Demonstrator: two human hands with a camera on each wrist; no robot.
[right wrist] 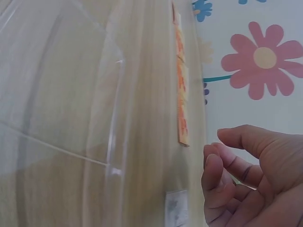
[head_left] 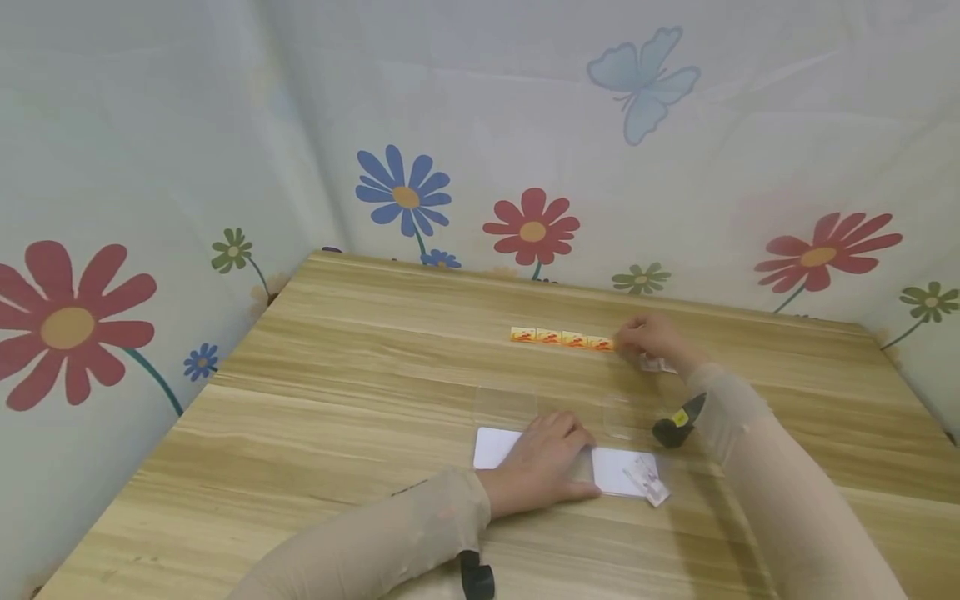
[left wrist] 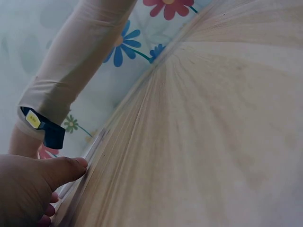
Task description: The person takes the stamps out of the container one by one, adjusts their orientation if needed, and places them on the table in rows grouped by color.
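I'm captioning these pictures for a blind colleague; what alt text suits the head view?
A person's right grip is at the right end of a row of four small yellow-and-orange pieces on a wooden table. Nearer the viewer, the left grip partly hides the left of two white cards. A flowered backdrop stands behind.

A wood-grain table [head_left: 300, 400] bears a row of orange-yellow packets [head_left: 562, 338], white cards [head_left: 611, 473] and clear plastic pieces [right wrist: 61, 94].

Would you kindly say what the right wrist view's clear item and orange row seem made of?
Clear item: probably glossy plastic; the tabletop shows through and edges glint. Orange row: perhaps printed paper or film, judging by the pattern; finish unclear.
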